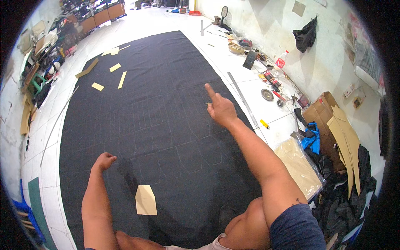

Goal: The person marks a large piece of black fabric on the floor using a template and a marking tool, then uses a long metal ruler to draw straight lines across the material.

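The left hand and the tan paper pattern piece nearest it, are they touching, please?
Apart. The head view shows the left hand resting on the black fabric, with bare fabric between it and the pattern piece.

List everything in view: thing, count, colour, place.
black cloth: 1, black with faint chalk lines, spread over the floor
floor: white tiles, around the cloth
cardboard pattern piece: 1, tan, on the cloth by the person's knees
cardboard strips: about six, tan, far left part of the cloth
long ruler: 1, grey metal, on the floor along the cloth's right edge
tools and bottles: many, mixed colours, along the right wall
cardboard box: 1, brown, right
plastic bag: 1, black, hanging on the right wall
left hand: fist resting on the cloth
right hand: raised, index finger pointing, holding nothing visible
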Tool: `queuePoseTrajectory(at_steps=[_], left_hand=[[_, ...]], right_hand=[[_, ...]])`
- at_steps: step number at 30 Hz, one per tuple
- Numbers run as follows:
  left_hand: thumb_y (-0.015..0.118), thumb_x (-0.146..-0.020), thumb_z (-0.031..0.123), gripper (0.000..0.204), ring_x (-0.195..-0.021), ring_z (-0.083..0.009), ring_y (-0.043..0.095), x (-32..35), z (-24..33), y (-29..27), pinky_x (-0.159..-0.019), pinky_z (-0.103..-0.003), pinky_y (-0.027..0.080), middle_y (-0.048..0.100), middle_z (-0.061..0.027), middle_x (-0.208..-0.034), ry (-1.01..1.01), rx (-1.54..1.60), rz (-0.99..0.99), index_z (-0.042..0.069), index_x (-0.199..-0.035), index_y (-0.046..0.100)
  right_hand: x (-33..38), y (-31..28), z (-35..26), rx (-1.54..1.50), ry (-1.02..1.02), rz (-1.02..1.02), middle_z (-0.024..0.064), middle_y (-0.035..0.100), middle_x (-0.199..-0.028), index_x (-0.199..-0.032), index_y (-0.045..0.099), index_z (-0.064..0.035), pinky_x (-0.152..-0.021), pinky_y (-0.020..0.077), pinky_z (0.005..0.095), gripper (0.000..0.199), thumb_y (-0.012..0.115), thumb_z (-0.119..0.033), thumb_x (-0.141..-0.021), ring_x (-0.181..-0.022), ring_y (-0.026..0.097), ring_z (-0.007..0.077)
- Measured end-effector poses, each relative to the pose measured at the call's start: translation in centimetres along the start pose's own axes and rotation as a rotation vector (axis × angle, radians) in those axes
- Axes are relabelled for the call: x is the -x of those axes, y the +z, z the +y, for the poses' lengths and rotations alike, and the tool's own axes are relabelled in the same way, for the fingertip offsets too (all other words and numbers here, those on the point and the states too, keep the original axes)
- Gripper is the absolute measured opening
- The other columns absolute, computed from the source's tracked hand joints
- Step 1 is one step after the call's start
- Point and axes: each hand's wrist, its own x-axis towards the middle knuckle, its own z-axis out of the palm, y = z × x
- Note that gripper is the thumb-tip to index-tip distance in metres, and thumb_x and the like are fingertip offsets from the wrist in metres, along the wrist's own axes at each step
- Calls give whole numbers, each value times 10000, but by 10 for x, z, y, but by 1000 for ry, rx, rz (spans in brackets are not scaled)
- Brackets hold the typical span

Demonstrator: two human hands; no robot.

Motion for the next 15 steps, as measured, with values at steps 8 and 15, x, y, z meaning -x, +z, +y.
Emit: queuePoseTrajectory(at_steps=[8,15], left_hand=[[712,-902,356,494,-1181,-350,664,4,-2,-10,-1014,-439,505,707,-230,-1231,27,-8,-6,-31,-1208,708],[701,-899,349,485,-1138,-351,680,14,19,2,-985,-444,517,715,-236,-1202,33,12,18,-31,-1201,715]], right_hand=[[11,-8,31,110,129,-184,168,670,-1016,-1591,323,-206,-771,567,504,729,624,-199,-927,-848,700,374],[33,-11,72,152,240,-176,168,691,-985,-1539,415,-195,-833,561,498,658,618,-192,-913,-933,702,368]])
